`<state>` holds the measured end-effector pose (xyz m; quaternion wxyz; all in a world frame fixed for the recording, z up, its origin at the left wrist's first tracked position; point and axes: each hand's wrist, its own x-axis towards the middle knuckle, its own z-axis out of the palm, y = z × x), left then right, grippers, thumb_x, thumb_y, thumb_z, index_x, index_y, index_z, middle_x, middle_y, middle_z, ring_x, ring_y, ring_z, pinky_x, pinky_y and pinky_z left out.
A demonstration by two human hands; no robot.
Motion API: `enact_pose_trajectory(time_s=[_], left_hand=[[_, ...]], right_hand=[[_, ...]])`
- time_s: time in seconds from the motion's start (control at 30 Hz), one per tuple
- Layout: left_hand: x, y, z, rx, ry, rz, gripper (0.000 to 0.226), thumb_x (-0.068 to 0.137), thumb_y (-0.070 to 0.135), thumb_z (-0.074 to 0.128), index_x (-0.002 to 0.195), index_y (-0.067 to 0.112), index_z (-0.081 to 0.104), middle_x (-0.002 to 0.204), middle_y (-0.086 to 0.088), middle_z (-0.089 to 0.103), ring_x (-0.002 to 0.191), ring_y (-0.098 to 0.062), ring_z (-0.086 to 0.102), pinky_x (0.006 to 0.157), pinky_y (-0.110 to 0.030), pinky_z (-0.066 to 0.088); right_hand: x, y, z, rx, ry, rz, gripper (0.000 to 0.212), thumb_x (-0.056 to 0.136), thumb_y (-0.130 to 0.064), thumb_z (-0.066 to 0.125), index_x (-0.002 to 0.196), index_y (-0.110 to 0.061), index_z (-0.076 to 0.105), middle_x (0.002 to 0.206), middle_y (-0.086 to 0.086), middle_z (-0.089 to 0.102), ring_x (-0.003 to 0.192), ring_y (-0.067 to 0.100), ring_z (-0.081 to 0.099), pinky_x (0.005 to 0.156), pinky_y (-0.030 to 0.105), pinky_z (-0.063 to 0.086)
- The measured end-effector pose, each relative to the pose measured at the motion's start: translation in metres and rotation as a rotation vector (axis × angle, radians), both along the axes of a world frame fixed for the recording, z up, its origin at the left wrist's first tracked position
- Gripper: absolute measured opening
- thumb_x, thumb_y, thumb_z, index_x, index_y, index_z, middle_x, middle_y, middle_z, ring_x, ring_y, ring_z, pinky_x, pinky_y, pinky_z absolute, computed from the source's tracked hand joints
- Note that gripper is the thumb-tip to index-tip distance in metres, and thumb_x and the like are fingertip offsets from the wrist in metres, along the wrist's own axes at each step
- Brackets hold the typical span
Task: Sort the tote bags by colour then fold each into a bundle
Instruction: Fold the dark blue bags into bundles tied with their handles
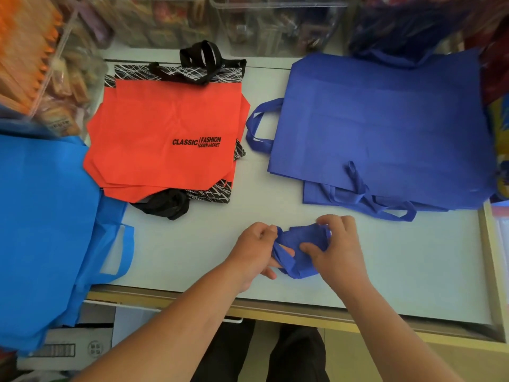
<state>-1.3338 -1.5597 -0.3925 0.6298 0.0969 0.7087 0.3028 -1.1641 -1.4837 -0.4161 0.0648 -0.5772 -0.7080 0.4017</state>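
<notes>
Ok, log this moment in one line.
step: bundling dark blue bag | left hand: grips bag | right hand: grips bag | flat: light blue pile, red pile, dark blue pile

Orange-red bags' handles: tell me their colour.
Black. The handles of the orange-red bags show best in the head view.

Pale counter [261, 186] with a yellowish front edge. Clear plastic bins [278, 26] of blurred packets along the back. Barcoded box [82, 341] below, left. Even light.

Matt cloth tote bags [380, 128] — blue, red, smooth pale counter [192, 257]
</notes>
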Motion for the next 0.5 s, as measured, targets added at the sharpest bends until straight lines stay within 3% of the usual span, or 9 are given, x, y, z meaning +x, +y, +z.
enact_pose_trajectory(time_s=[0.03, 0.1, 0.2, 0.33, 0.43, 0.5], left_hand=[[0.001, -0.002, -0.002, -0.002, 0.029, -0.008, 0.025, 0.112, 0.034, 0.035, 0.116, 0.019, 0.053, 0.096, -0.005, 0.079, 0.083, -0.026, 0.078, 0.048, -0.028, 0.052], [0.001, -0.008, -0.006, -0.017, 0.077, -0.010, 0.024, 0.111, 0.034, 0.036, 0.114, 0.021, 0.056, 0.103, -0.009, 0.076, 0.082, -0.024, 0.077, 0.049, -0.030, 0.053], [0.000, -0.013, -0.009, -0.014, 0.091, -0.005, 0.022, 0.110, 0.034, 0.038, 0.110, 0.024, 0.057, 0.105, -0.009, 0.073, 0.079, -0.022, 0.077, 0.047, -0.027, 0.051], [-0.005, -0.010, -0.005, 0.011, 0.078, -0.003, 0.021, 0.111, 0.036, 0.039, 0.108, 0.024, 0.056, 0.102, -0.011, 0.076, 0.081, -0.026, 0.077, 0.045, -0.028, 0.047], [-0.017, -0.011, 0.005, 0.018, 0.045, 0.058, 0.024, 0.111, 0.036, 0.040, 0.110, 0.020, 0.058, 0.099, -0.014, 0.077, 0.083, -0.030, 0.078, 0.044, -0.028, 0.043], [-0.025, -0.012, 0.015, 0.008, 0.030, 0.068, 0.026, 0.111, 0.036, 0.041, 0.111, 0.017, 0.058, 0.095, -0.015, 0.078, 0.084, -0.032, 0.077, 0.044, -0.028, 0.042]], right_hand=[[0.000, -0.001, 0.002, -0.014, -0.106, -0.038, 0.062, 0.079, -0.037, 0.086, 0.131, -0.024, 0.054, 0.119, -0.010, 0.046, 0.108, 0.014, 0.052, 0.083, 0.027, 0.045], [-0.005, -0.006, 0.006, -0.142, -0.192, -0.060, 0.076, 0.078, -0.052, 0.082, 0.139, -0.022, 0.047, 0.119, -0.003, 0.053, 0.106, 0.021, 0.055, 0.081, 0.032, 0.047], [-0.011, -0.006, 0.010, -0.299, -0.108, -0.101, 0.057, 0.083, -0.046, 0.079, 0.125, -0.021, 0.048, 0.100, -0.008, 0.057, 0.087, 0.018, 0.059, 0.068, 0.032, 0.047], [-0.008, 0.006, 0.022, -0.228, -0.043, 0.048, 0.024, 0.089, -0.033, 0.074, 0.095, -0.016, 0.058, 0.084, 0.001, 0.063, 0.077, 0.023, 0.060, 0.059, 0.030, 0.046], [0.003, 0.010, 0.038, -0.210, 0.132, 0.011, 0.010, 0.094, -0.027, 0.070, 0.096, -0.022, 0.062, 0.085, 0.000, 0.068, 0.082, 0.024, 0.063, 0.068, 0.037, 0.053], [0.009, 0.008, 0.051, -0.245, 0.296, -0.067, 0.010, 0.095, -0.021, 0.070, 0.102, -0.027, 0.066, 0.090, -0.004, 0.071, 0.086, 0.019, 0.066, 0.074, 0.035, 0.056]])
